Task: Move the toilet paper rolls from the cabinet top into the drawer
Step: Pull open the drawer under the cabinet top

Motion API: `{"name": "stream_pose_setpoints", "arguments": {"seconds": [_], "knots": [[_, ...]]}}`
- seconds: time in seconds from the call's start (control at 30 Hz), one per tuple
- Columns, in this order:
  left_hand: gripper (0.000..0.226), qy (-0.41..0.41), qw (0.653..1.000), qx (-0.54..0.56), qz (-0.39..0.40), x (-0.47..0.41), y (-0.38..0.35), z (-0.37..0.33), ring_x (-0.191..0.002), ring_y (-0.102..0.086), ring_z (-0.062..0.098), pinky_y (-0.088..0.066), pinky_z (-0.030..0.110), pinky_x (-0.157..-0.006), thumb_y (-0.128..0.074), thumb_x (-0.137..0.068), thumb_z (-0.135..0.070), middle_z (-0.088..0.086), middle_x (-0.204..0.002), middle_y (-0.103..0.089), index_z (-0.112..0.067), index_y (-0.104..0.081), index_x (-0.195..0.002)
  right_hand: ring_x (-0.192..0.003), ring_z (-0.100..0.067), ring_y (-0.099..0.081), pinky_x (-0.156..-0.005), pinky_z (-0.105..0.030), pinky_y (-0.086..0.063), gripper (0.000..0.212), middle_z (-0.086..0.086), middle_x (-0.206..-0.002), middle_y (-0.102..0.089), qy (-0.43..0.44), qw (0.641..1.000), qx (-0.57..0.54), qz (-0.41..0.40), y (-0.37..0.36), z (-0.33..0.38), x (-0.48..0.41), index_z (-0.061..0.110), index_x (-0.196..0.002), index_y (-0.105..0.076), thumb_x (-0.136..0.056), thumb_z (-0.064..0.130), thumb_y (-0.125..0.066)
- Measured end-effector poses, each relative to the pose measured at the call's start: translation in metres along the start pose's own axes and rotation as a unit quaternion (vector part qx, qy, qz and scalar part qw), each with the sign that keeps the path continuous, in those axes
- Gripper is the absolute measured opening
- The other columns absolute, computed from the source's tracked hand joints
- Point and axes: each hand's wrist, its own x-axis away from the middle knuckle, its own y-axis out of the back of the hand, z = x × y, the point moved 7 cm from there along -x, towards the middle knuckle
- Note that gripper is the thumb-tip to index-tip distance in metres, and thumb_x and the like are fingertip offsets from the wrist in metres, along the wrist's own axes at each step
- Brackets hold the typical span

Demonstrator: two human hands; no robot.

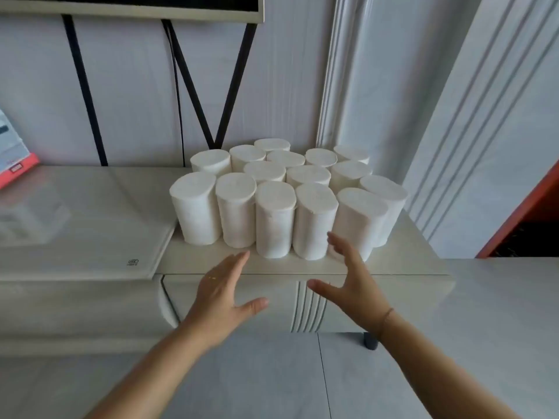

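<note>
1. At the far left, one red-edged box [16,160] leans against the wall, and one flat white pad [78,225] lies on the low surface. Both are well apart from the work.
2. The left hand [222,290] hovers at the cabinet's front edge with fingers straight and palm turned inward, holding nothing. It looks set to close on a front roll from the left.
3. The toilet paper rolls [275,213] all stand upright on the cabinet top [402,263]. They are packed so that they touch one another, probably to keep them from tipping. I count fifteen, with six in front.
4. The right hand [352,279] mirrors the left, spread and empty, with its fingertips just beside a front roll.
5. Below, the drawer front [402,303] appears closed, so no roll is inside yet.
</note>
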Motion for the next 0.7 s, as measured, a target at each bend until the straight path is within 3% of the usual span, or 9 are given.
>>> {"name": "stream_pose_setpoints", "arguments": {"seconds": [0.13,0.23,0.3,0.37,0.47,0.57,0.7], "knots": [[0.084,0.000,0.991,-0.131,0.032,0.006,-0.025,0.023,-0.144,0.004,0.011,0.007,0.022,-0.111,-0.049,-0.087,-0.057,-0.003,-0.158,-0.002,-0.023,-0.003,-0.150,-0.141,-0.010,-0.027,-0.116,-0.026,-0.020,0.075,0.007,-0.151,-0.034,0.014,0.986,0.165,0.017,-0.019,-0.026,0.003,0.023,-0.147,-0.030,-0.085,0.038,-0.069],[0.081,-0.016,0.975,-0.217,0.040,0.006,-0.037,0.038,-0.143,0.013,0.011,0.009,0.029,-0.115,-0.037,-0.090,-0.059,-0.003,-0.158,0.005,-0.020,0.004,-0.148,-0.148,-0.007,-0.009,-0.122,-0.029,0.003,0.072,0.010,-0.158,-0.023,0.013,0.963,0.266,0.040,-0.031,-0.054,0.006,0.025,-0.151,-0.025,-0.090,0.048,-0.056],[0.079,-0.030,0.967,-0.251,0.022,0.006,-0.039,0.039,-0.143,0.008,0.016,0.007,0.033,-0.115,-0.025,-0.088,-0.063,-0.001,-0.157,-0.001,-0.018,-0.001,-0.147,-0.147,-0.002,0.004,-0.117,-0.026,0.016,0.071,0.012,-0.160,-0.014,0.023,0.947,0.316,0.052,-0.037,-0.066,0.009,0.028,-0.153,-0.019,-0.092,0.053,-0.047],[0.079,-0.038,0.966,-0.257,0.012,0.006,-0.041,0.035,-0.143,-0.011,0.024,-0.002,0.037,-0.114,-0.016,-0.087,-0.064,0.004,-0.154,-0.018,-0.011,-0.018,-0.147,-0.144,-0.001,0.014,-0.114,-0.025,0.022,0.071,0.014,-0.161,-0.007,0.032,0.940,0.336,0.058,-0.041,-0.073,0.011,0.030,-0.153,-0.013,-0.094,0.055,-0.042],[0.077,-0.047,0.967,-0.251,-0.007,0.005,-0.041,0.032,-0.138,-0.029,0.028,-0.013,0.040,-0.111,-0.008,-0.093,-0.058,0.009,-0.148,-0.037,-0.006,-0.039,-0.141,-0.143,-0.003,0.023,-0.113,-0.026,0.026,0.073,0.016,-0.159,0.008,0.036,0.923,0.377,0.070,-0.043,-0.080,0.013,0.033,-0.151,0.005,-0.095,0.058,-0.034],[0.070,-0.059,0.966,-0.251,-0.015,0.006,-0.043,0.036,-0.138,-0.029,0.025,-0.013,0.040,-0.114,-0.013,-0.096,-0.054,0.008,-0.148,-0.038,-0.007,-0.041,-0.139,-0.145,-0.007,0.023,-0.116,-0.032,0.022,0.077,0.016,-0.157,0.016,0.037,0.912,0.402,0.077,-0.046,-0.083,0.017,0.032,-0.148,0.014,-0.093,0.061,-0.031],[0.067,-0.057,0.969,-0.240,-0.030,0.007,-0.045,0.035,-0.139,-0.028,0.026,-0.015,0.042,-0.114,-0.017,-0.096,-0.053,0.007,-0.148,-0.037,-0.007,-0.041,-0.140,-0.144,-0.006,0.024,-0.116,-0.033,0.020,0.079,0.016,-0.158,0.013,0.029,0.921,0.383,0.069,-0.049,-0.082,0.021,0.031,-0.149,0.011,-0.091,0.064,-0.033]]}}
